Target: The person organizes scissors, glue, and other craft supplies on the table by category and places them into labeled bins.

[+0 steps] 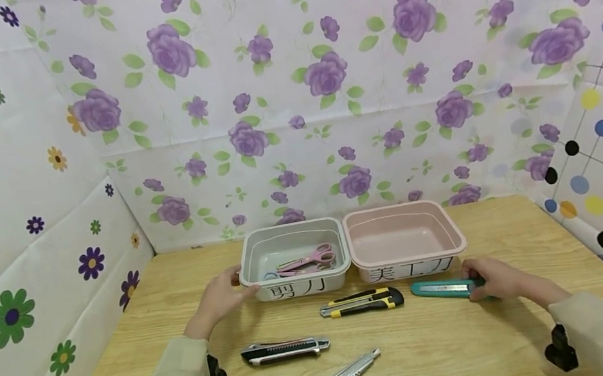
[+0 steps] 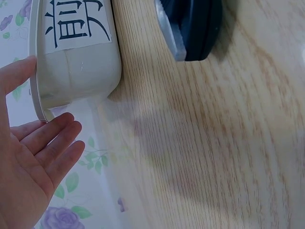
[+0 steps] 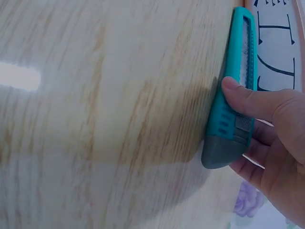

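Right hand (image 1: 493,279) pinches the teal cutter (image 1: 444,288), pointing left (pink bin (image 1: 408,259) sits just far-side). Left hand (image 1: 223,300) grips gray bin (image 1: 298,279).

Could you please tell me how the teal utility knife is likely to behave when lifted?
The teal utility knife should probably stay stiff, since its casing looks rigid and straight. Its long, flattened body seems unlikely to roll. With the right hand gripping nearer the grey end, the opposite end may dip slightly.

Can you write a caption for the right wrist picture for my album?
A right hand grips a teal cutter with a gray end, wood-grain tabletop alongside.
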`<state>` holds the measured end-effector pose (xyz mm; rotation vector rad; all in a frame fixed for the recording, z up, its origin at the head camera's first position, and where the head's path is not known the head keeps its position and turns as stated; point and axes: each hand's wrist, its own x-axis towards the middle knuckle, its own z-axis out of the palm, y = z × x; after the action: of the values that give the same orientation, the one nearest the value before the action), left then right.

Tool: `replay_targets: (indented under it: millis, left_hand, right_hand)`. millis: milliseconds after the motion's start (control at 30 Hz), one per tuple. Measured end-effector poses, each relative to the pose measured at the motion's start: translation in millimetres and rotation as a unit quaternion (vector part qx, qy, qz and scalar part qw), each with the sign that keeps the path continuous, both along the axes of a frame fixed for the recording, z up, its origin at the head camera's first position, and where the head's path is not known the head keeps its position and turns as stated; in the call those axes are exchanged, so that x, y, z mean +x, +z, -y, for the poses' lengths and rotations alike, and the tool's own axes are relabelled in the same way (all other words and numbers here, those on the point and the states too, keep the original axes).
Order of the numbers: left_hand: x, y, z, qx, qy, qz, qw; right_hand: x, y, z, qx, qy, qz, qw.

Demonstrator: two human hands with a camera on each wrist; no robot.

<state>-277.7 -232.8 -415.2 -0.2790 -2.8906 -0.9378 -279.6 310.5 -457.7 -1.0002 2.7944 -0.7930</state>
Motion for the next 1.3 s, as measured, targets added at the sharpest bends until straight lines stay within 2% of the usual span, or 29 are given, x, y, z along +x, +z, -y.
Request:
replay_targets:
  millis: [267, 833, 933, 1300]
  left_hand:
    - [0.0, -2.0, 0, 0.003, 0.0, 0.002, 1.0]
    - [-0.1, 0.1, 0, -0.001, -0.001, 0.004, 1.0]
    - [0.1, 0.5, 0, 0.001, -0.001, 0.003, 1.0]
    - [-1.3, -1.2, 0, -0.013, -0.003, 0.001, 0.9999]
  right_hand:
    - [5.1, 9.1, 2, -0.02, 0.032, 0.03, 0.999]
    - [12.7, 49.9, 11, 0.0, 0.07, 0.058, 0.996]
    - [11.4, 58.1, 13, 0.005, 0.075, 0.048, 0.996]
    - [6.5, 95.3, 24, 0.014, 0.087, 0.063, 0.994]
